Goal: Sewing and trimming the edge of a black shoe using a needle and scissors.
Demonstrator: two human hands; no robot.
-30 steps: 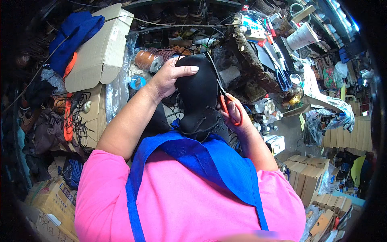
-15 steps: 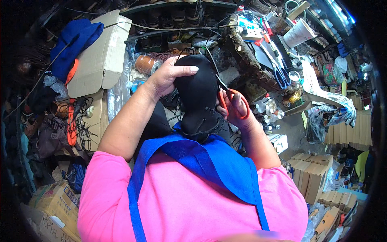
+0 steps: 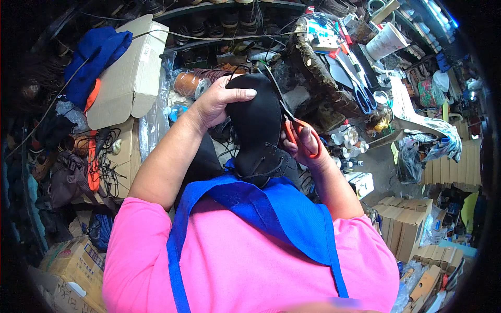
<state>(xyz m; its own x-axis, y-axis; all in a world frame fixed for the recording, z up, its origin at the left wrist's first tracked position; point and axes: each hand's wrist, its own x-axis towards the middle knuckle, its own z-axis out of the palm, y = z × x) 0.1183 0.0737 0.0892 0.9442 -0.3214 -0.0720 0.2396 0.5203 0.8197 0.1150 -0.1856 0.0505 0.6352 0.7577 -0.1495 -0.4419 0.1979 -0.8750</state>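
A black shoe rests over my lap, its smooth front end pointing away from me and its laced part near my apron. My left hand grips the far left edge, thumb on top and the other fingers hidden beneath. Along the right edge of the shoe run the metal blades of orange-handled scissors. My right hand is closed around those handles, with the thumb in one loop. Whether the blades are cutting into the edge is too small to tell.
Bent cardboard and a blue cloth lie at the left. On the right are blue-handled scissors, a white cup and small bottles. Cardboard boxes stand lower right. A blue apron covers my lap.
The scissors have shifted slightly toward me along the shoe's right edge, their handles a little closer together. My left hand keeps its hold, nearly unmoved.
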